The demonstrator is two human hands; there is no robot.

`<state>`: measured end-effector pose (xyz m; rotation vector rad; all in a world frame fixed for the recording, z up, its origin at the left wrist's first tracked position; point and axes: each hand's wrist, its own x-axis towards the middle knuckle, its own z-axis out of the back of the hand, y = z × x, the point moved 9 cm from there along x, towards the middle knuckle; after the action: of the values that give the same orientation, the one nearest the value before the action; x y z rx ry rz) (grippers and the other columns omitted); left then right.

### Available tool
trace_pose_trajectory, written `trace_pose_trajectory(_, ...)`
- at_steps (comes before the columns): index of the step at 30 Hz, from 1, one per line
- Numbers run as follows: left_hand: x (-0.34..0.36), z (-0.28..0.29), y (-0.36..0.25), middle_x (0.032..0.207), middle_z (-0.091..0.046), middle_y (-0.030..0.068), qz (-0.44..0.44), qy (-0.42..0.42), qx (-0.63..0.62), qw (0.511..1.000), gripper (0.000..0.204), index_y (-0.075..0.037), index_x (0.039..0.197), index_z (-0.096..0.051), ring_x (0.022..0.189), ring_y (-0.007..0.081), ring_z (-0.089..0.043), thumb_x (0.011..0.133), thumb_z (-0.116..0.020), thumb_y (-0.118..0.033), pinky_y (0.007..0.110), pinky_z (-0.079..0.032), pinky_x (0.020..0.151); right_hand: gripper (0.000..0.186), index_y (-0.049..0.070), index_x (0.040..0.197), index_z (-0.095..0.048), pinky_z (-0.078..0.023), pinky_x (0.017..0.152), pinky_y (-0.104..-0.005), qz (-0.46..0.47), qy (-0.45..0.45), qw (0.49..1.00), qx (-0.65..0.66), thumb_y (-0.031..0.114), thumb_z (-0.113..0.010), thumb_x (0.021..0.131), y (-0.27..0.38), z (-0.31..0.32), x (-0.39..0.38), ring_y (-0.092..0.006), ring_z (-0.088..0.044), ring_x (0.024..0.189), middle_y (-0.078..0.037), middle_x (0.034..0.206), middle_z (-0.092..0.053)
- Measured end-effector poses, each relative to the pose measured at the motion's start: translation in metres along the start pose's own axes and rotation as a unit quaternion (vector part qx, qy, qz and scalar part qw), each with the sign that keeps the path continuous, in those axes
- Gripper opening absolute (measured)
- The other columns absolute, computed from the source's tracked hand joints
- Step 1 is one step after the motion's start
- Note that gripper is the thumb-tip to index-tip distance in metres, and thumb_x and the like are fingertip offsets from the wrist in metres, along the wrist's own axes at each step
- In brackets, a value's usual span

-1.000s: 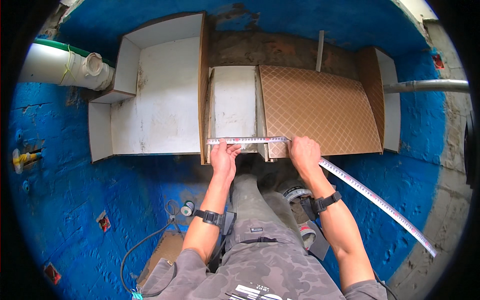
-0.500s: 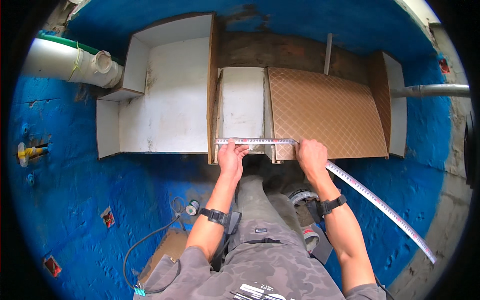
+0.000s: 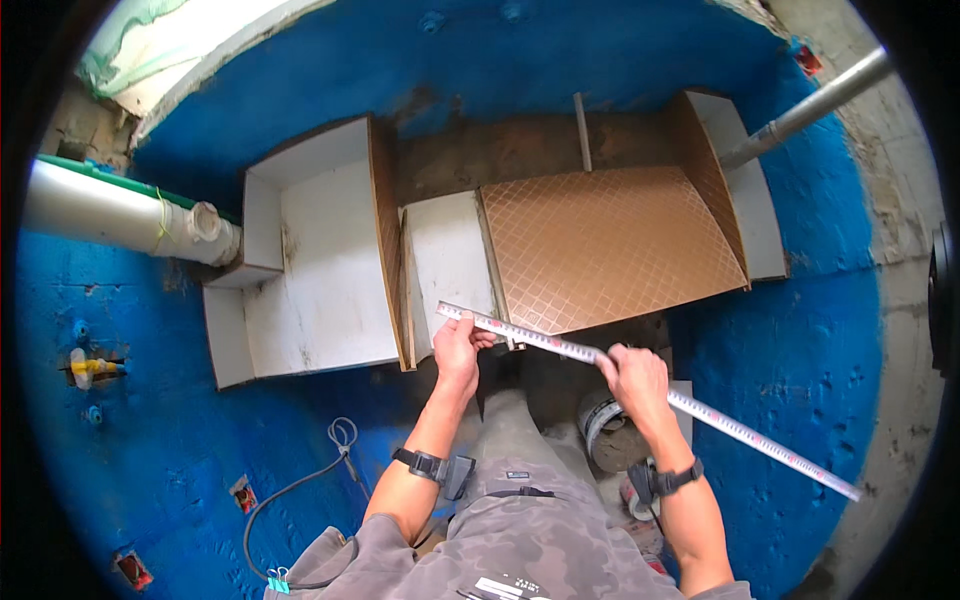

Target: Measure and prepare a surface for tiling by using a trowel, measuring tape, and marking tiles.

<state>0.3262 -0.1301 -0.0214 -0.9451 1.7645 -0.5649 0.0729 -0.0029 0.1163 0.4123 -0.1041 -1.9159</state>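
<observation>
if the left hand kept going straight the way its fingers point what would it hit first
The left hand grips the near end of the metal ruler and points up and ahead. First in that line is probably the near edge of the narrow white panel, right beyond the fingertips, though depth is hard to judge.

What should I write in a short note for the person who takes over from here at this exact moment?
Left hand: holds the near end of the long metal ruler, by the front edge of the white panel.
Right hand: grips the ruler near its middle; the far end sticks out to the right over the blue floor.
Things: the ruler lies slanted across the front of the brown patterned tile, which sits beside the white panel. A larger white panel piece stands to the left.
Done: ruler is in both hands at the tile's front edge.
Left: the ruler is not lined up with the edge; no mark is visible on the tile.
</observation>
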Motion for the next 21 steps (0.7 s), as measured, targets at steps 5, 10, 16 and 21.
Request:
trace_pose_trajectory(5, -0.011, -0.037, 0.007, 0.073, -0.066, 0.0073, -0.017, 0.045, 0.063, 0.997, 0.023, -0.003, 0.092, -0.062, 0.061, 0.0157, -0.062, 0.105, -0.049, -0.018, 0.029, -0.052, 0.061, 0.039, 0.007, 0.083, -0.07, -0.05, 0.066, -0.0501, -0.082, 0.005, 0.985, 0.149, 0.045, -0.066, 0.09, -0.036, 0.028, -0.099, -0.0412, -0.065, 0.073, -0.02, 0.075, -0.068)
trace_pose_trajectory(10, -0.022, -0.033, -0.014, 0.069, -0.061, 0.0027, -0.085, -0.014, 0.099, 0.991, 0.021, -0.003, 0.092, -0.064, 0.056, 0.0129, -0.057, 0.102, -0.052, -0.017, 0.028, -0.047, 0.053, 0.036, 0.005, 0.08, -0.072, -0.05, 0.065, -0.0489, -0.12, 0.021, 0.971, 0.204, 0.038, -0.065, 0.091, -0.071, 0.025, -0.196, -0.0404, -0.066, 0.074, -0.02, 0.076, -0.068)
trace_pose_trajectory(16, -0.046, -0.032, -0.029, 0.066, -0.057, 0.0017, -0.115, -0.039, 0.108, 0.987, 0.022, -0.001, 0.093, -0.066, 0.052, 0.0116, -0.053, 0.1, -0.055, -0.019, 0.028, -0.043, 0.048, 0.029, 0.001, 0.093, -0.073, -0.052, 0.071, -0.0383, -0.096, 0.089, 0.933, 0.336, 0.03, -0.071, 0.089, -0.087, -0.015, -0.296, -0.0275, -0.069, 0.082, -0.017, 0.086, -0.07)
trace_pose_trajectory(21, -0.042, -0.048, -0.025, 0.066, -0.058, 0.0029, -0.118, -0.049, 0.16, 0.979, 0.026, -0.001, 0.087, -0.063, 0.05, 0.011, -0.054, 0.1, -0.058, -0.023, 0.026, -0.043, 0.044, 0.024, 0.0, 0.087, -0.066, -0.048, 0.054, -0.0326, -0.205, 0.153, 0.873, 0.415, 0.021, -0.06, 0.096, -0.1, -0.05, -0.341, -0.0135, -0.063, 0.055, -0.006, 0.061, -0.065)
